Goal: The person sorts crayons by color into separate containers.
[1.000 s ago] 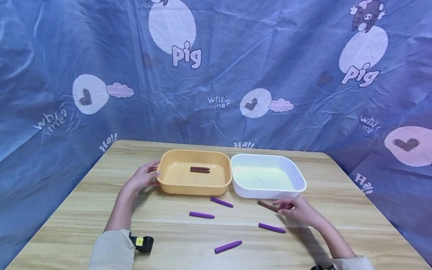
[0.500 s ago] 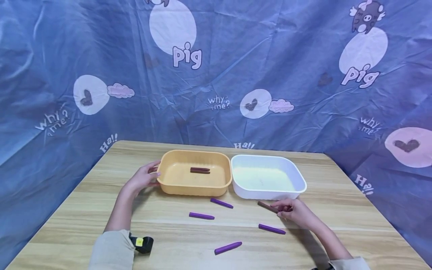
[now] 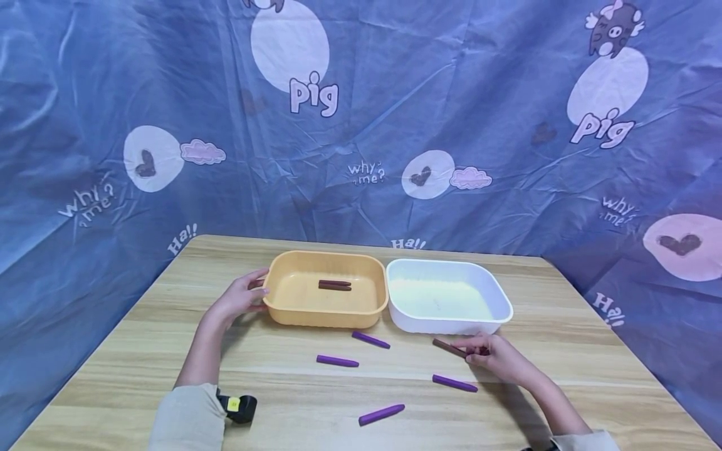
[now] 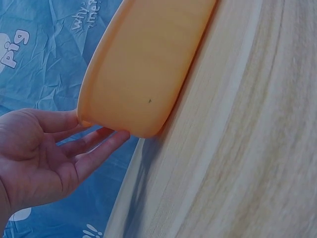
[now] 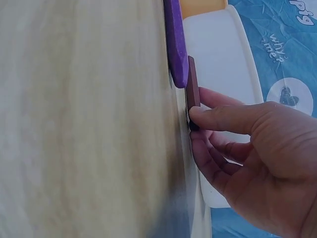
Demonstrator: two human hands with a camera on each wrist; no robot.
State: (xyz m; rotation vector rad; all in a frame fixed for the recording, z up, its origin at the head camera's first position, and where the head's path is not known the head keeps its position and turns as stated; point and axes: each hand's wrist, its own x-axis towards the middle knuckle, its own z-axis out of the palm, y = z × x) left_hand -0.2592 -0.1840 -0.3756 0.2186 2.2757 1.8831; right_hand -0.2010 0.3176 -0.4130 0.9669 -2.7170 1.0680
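Observation:
My left hand holds the near-left end of an orange plastic tray, thumb at the rim and fingers against the outer end wall. The left wrist view shows those fingers fairly straight against the orange tray. Two brown crayons lie side by side in it. In front of a white tray, my right hand pinches a third brown crayon by one end between thumb and fingertips. That crayon lies low, close over the wooden table; its gripped end is partly covered by the fingers.
Several purple crayons lie scattered on the wooden table, among them one near my right hand and one towards the front. The trays stand side by side. A blue printed cloth hangs behind the table.
The right-hand fingers have drawn in around the brown crayon's end, and the crayon has shifted very slightly. My left hand stays in place on the orange tray.

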